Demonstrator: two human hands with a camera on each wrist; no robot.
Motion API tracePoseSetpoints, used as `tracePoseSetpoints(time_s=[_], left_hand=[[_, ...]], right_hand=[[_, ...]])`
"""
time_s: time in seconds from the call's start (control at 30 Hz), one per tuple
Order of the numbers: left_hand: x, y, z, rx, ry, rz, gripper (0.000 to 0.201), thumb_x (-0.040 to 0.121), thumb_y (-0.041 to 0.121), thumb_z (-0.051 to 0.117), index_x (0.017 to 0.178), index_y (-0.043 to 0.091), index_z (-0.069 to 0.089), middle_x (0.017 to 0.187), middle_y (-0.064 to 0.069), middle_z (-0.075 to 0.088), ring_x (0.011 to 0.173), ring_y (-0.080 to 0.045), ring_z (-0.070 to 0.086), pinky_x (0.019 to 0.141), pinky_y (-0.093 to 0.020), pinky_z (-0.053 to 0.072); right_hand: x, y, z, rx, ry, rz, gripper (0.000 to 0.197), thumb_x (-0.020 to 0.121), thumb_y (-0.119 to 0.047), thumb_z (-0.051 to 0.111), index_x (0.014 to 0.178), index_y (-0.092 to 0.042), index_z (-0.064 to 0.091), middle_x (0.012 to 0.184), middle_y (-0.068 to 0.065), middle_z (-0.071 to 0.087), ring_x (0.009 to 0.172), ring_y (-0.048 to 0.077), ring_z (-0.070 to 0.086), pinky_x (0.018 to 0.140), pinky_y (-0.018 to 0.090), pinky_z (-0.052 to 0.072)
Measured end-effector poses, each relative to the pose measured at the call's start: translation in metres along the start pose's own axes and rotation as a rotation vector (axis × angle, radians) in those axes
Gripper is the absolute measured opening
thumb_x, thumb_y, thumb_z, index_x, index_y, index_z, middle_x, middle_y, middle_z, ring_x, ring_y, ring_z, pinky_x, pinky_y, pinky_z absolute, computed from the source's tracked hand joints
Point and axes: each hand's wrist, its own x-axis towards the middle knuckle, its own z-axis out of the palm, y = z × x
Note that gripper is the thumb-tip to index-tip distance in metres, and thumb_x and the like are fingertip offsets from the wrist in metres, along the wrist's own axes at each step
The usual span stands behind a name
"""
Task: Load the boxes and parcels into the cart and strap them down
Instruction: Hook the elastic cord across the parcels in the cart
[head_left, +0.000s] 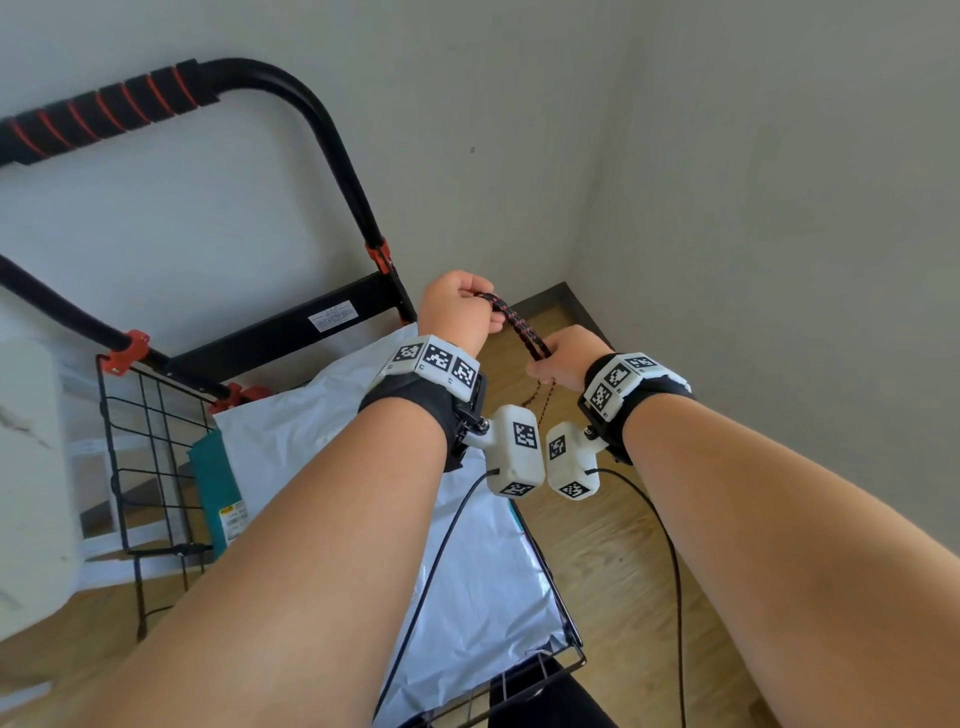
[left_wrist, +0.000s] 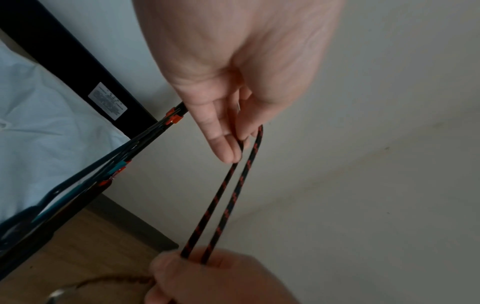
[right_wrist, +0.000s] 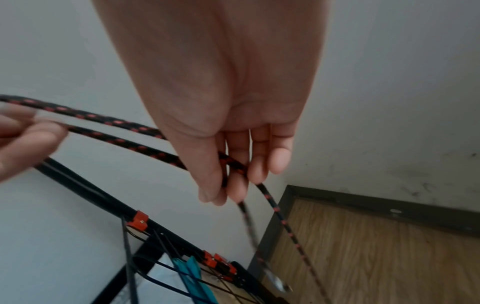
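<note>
A black-and-red braided strap cord (head_left: 521, 326) runs doubled between my two hands above the cart's right side. My left hand (head_left: 460, 306) pinches the folded loop end (left_wrist: 249, 144) with thumb and fingers. My right hand (head_left: 558, 359) grips both strands lower down (right_wrist: 228, 164), and the loose ends hang toward the floor (right_wrist: 283, 222), one carrying a metal hook (right_wrist: 279, 284). The black wire cart (head_left: 124, 467) holds a large white plastic parcel (head_left: 467, 571) and a teal box (head_left: 215, 483) upright at the left.
The cart's black handle (head_left: 322, 135) with red-striped foam grip rises against the grey wall (head_left: 519, 104). A room corner and dark skirting (right_wrist: 363, 205) lie just right of the cart. Wood floor (head_left: 623, 545) shows right of the cart. A white object (head_left: 31, 467) stands at the left.
</note>
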Motion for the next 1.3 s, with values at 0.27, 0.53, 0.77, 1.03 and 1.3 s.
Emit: tracePoseSetpoints(time_s=[0.27,0.53,0.77,1.03,1.3], left_hand=[[0.01,-0.04,-0.021,-0.007,0.085,-0.007,0.019,0.09,-0.004,0.051,0.104,0.007,0.059,0.088,-0.005,0.063,0.069,-0.016,0.065,0.068,-0.027,0.059],[0.02,-0.125,-0.048,0.214,0.094,-0.203,0.022,0.076,0.008,0.056,0.084,0.028,0.06,0.103,-0.009,0.068,0.093,-0.031,0.067,0.086,-0.045,0.055],[0.012,-0.163,-0.046,0.397,-0.023,-0.267,0.033,0.085,0.002,0.049,0.068,0.026,0.063,0.104,-0.011,0.07,0.095,-0.034,0.066,0.088,-0.044,0.055],[0.012,-0.185,-0.031,0.558,-0.138,-0.241,0.034,0.09,-0.005,0.046,0.105,0.011,0.072,0.119,-0.002,0.066,0.111,-0.025,0.06,0.097,-0.029,0.047],[0.023,-0.206,-0.019,0.526,-0.167,-0.227,0.027,0.088,-0.001,0.051,0.098,0.014,0.072,0.111,-0.001,0.069,0.099,-0.022,0.064,0.081,-0.02,0.046]], right_hand=[[0.016,0.007,0.023,0.005,-0.019,0.089,0.026,0.097,-0.024,0.051,0.096,-0.003,0.068,0.071,0.001,0.057,0.057,0.013,0.051,0.049,0.023,0.036],[0.029,0.009,0.043,0.007,-0.009,0.036,0.026,0.099,-0.022,0.05,0.1,-0.004,0.069,0.084,0.006,0.063,0.064,0.014,0.052,0.053,0.022,0.039],[0.036,0.019,0.052,0.135,0.016,0.064,0.018,0.094,-0.015,0.059,0.106,-0.008,0.07,0.102,0.009,0.071,0.095,0.025,0.066,0.087,0.037,0.055],[0.051,0.023,0.059,0.31,-0.054,0.143,0.024,0.094,-0.006,0.056,0.116,0.002,0.063,0.112,0.018,0.068,0.103,0.028,0.067,0.086,0.032,0.056],[0.062,0.029,0.068,0.434,-0.102,0.17,0.034,0.088,-0.001,0.058,0.121,-0.002,0.063,0.119,0.016,0.066,0.11,0.028,0.064,0.074,0.026,0.053]])
